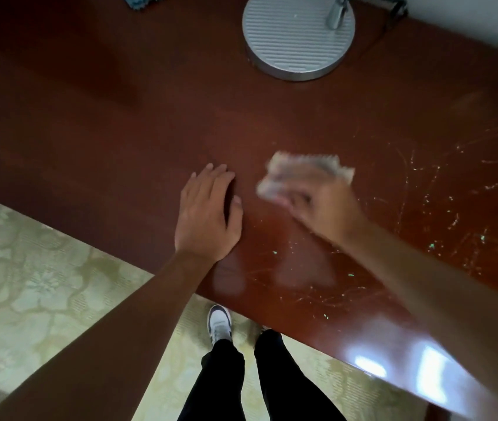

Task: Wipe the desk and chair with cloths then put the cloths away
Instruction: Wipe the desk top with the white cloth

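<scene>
A glossy red-brown wooden desk (138,141) fills most of the view. My left hand (208,214) lies flat on it near the front edge, fingers straight. My right hand (323,208), blurred by motion, holds a pale crumpled cloth (305,171) against the desktop just right of the left hand. White and greenish scratches and specks mark the desk's right part (442,189). A blue cloth (144,3) lies at the far left edge of the desk, cut off by the frame. No chair is in view.
A round ribbed silver lamp base (299,38) with its stem stands at the back of the desk. Patterned pale-green carpet (38,284) lies below the front edge, where my legs and a white shoe (219,325) stand. A white wall is at the top right.
</scene>
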